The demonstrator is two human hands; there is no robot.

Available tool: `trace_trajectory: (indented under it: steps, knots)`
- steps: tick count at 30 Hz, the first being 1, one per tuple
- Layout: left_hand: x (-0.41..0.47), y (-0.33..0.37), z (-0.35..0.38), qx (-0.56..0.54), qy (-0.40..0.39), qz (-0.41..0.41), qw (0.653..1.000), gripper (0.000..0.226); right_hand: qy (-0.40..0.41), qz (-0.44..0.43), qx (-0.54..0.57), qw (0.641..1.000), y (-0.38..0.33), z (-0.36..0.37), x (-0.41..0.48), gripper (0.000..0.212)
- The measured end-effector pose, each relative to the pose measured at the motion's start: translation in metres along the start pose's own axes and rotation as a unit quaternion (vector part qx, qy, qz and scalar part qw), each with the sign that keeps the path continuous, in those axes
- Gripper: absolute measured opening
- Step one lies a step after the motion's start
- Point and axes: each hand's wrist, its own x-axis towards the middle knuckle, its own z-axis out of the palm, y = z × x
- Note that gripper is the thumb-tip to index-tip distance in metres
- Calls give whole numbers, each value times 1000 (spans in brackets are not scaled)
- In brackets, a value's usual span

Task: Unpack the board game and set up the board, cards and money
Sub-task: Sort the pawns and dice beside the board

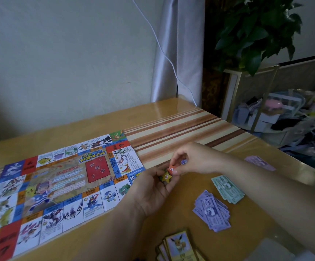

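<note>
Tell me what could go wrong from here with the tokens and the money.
The left hand cups the yellow star token while the right hand pinches the orange star token above it; a small piece could slip and roll off. The pink notes lie near the edge of the table and might slide off. The right forearm passes close beside the green notes and could scatter them.

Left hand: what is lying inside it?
A yellow star token marked 3 sits in the left hand; the right hand pinches an orange token just above. Anything beneath the star is covered.
</note>
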Motion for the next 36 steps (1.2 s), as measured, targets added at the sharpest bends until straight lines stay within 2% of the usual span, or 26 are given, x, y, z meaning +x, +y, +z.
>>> trace_trajectory:
  steps: [4,8,13,17,23,28,33,36]
  knots:
    - [1,-3,-1,9,1,-2,1000,34,-16,11,25,1000,1,-1,1,15]
    - [-1,-3,2,23,4,-7,1000,31,2,46,68,997,6,-1,2,11]
    - [-2,-1,3,15,0,-8,1000,36,47,117,141,982,22,-16,5,23]
    - [-4,-1,1,8,2,-5,1000,34,131,204,56,969,54,-29,4,26]
    - [-1,-1,-2,5,7,5,1000,30,136,246,25,959,68,-22,3,18]
    - [0,-2,-2,22,17,18,999,27,148,240,66,957,72,-23,9,26]
    - [0,-5,1,35,40,33,998,23,100,233,-17,967,81,-20,13,37]
    - [0,-6,3,45,56,39,997,21,102,249,-79,960,86,-21,15,43]
